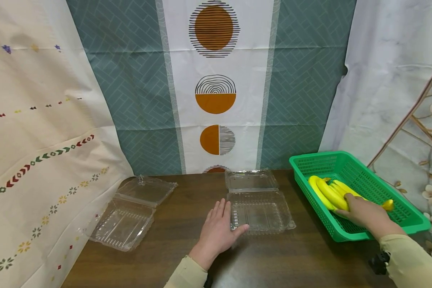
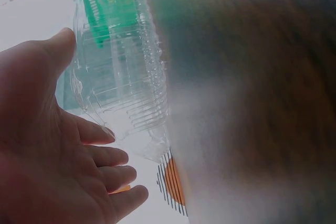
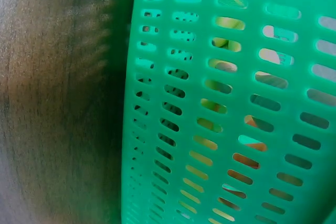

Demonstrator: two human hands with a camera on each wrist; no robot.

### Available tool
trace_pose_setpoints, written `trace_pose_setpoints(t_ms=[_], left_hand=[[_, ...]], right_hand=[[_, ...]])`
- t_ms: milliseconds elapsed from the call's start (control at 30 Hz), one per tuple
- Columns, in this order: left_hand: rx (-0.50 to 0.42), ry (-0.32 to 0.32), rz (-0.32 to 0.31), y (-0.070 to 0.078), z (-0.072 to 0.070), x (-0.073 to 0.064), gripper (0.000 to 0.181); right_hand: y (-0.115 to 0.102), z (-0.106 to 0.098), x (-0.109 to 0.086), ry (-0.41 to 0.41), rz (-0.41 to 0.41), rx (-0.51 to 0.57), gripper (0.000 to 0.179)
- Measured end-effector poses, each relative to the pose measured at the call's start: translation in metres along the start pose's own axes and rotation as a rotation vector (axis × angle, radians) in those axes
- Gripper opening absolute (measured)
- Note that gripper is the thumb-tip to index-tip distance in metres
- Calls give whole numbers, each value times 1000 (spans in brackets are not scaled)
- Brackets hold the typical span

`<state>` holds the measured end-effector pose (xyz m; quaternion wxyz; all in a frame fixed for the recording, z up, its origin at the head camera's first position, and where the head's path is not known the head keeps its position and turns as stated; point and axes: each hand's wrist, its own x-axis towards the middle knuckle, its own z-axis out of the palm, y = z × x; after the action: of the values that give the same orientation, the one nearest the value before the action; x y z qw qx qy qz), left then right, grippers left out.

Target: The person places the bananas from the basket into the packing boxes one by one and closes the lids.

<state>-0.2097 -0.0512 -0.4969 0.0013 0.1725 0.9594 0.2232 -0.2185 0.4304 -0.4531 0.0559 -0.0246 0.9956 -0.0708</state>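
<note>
Several yellow bananas [image 1: 329, 193] lie in a green plastic basket [image 1: 314, 202] at the right. My right hand [image 1: 369, 214] reaches in over the basket's near side, its fingers and thumb around one of the bananas. In the right wrist view the slotted basket wall [image 3: 205, 93] hides most of that hand. A clear hinged plastic container [image 1: 261, 212] stands with its lid laid back in the middle of the table. Beside its left edge is my left hand [image 1: 217, 230], fingers straight and thumb spread along the near left corner; the left wrist view shows this hand [image 2: 63, 129] holding nothing.
Another clear hinged container [image 1: 120, 226] sits with its lid back at the left, near the patterned cloth [image 1: 39, 172]. The brown wooden table [image 1: 187, 248] ends at a hanging curtain [image 1: 147, 100] behind. A floral cloth [image 1: 410, 132] hangs beside the basket.
</note>
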Motion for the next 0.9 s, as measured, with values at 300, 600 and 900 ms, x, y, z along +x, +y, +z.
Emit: trace_pose_setpoints(t_ms=[300,600,900], left_hand=[[7,-1,-5,0,0,1,105],[9,-4,-5,0,-1,0,107],[-12,-2,-14,1,0,0,105]], right_hand=[[-5,3,1,15,0,-9,60],[-8,9,4,71,-49,-20,57],[-5,13,11,153,-62,-12,62]])
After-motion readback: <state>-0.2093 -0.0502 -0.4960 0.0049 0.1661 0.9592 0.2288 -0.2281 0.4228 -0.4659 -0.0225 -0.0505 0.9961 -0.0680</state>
